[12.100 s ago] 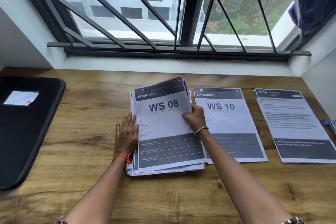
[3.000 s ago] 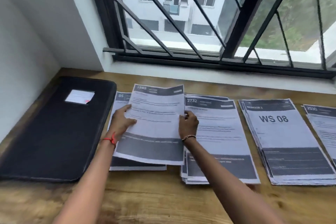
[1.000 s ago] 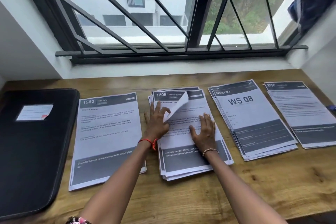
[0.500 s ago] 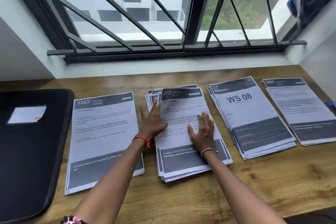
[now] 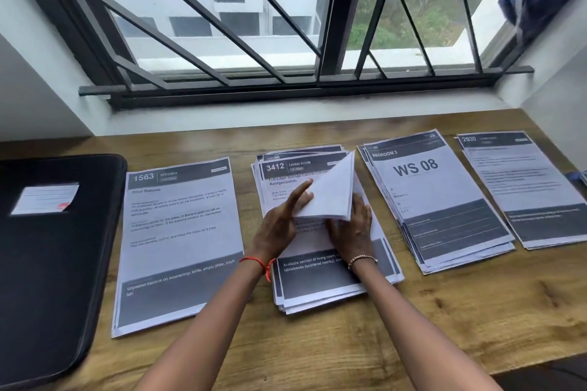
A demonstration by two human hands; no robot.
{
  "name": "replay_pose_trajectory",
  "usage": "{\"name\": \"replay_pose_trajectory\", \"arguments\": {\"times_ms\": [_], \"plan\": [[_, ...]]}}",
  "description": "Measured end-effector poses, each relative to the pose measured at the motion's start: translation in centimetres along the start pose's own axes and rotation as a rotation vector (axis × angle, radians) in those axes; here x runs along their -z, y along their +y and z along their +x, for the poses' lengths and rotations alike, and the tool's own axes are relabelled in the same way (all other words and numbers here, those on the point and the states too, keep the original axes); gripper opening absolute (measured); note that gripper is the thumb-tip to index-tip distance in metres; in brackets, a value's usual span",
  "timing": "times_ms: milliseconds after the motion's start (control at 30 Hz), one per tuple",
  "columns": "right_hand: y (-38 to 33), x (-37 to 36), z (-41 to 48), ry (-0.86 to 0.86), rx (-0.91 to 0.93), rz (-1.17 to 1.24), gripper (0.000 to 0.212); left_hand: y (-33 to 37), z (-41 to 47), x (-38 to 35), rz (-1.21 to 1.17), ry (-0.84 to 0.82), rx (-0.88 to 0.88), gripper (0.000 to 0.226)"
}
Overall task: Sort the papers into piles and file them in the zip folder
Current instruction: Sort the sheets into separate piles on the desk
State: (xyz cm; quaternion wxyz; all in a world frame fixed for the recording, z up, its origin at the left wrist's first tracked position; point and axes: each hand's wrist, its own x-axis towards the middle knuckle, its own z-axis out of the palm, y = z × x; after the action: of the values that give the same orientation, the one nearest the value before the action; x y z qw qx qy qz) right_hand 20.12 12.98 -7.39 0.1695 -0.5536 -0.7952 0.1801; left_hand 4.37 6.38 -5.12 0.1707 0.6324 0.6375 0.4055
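Four lots of printed papers lie in a row on the wooden table [image 5: 413, 327]. They are the 1563 KITCHEN sheet [image 5: 181, 231], a middle stack [image 5: 317, 282] showing 3412 LIVING ROOM, the WS 08 stack [image 5: 438, 200] and the 2930 pile [image 5: 524, 187]. The black zip folder [image 5: 47, 263] lies closed at the far left. Over the middle stack, my left hand [image 5: 279, 222] props up a folded-back top sheet [image 5: 330, 197] with straight fingers, white underside showing. My right hand [image 5: 352, 228] presses flat on the same stack, its fingertips under the fold.
A barred window [image 5: 333, 25] and its white sill run along the table's far edge. White walls close in both sides. A small blue object [image 5: 578, 176] pokes in at the right edge beside the 2930 pile. Bare wood lies in front of the piles.
The 2732 sheet lay flat half a second ago. My left hand has since peeled it back to the right, exposing 3412 beneath. My right hand stays pressed on the stack.
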Motion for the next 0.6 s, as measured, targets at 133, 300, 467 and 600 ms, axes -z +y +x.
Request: {"name": "replay_pose_trajectory", "arguments": {"times_ms": [133, 300, 467, 600], "plan": [[0.2, 0.2, -0.1, -0.048, 0.030, 0.018, 0.067, -0.6, 0.1, -0.3, 0.004, 0.030, -0.120, 0.057], [-0.2, 0.1, 0.0, -0.039, -0.020, -0.003, 0.082, -0.9, 1.3, 0.5, -0.019, 0.046, 0.030, 0.050], [0.0, 0.0, 0.0, -0.007, -0.022, 0.026, 0.080, -2.5, 3.6, 1.5, 0.190, -0.108, 0.244, 0.057], [0.0, 0.0, 0.0, -0.008, -0.023, 0.018, 0.078, -3.0, 4.5, 2.4, 0.308, -0.331, 0.417, 0.080]]}}
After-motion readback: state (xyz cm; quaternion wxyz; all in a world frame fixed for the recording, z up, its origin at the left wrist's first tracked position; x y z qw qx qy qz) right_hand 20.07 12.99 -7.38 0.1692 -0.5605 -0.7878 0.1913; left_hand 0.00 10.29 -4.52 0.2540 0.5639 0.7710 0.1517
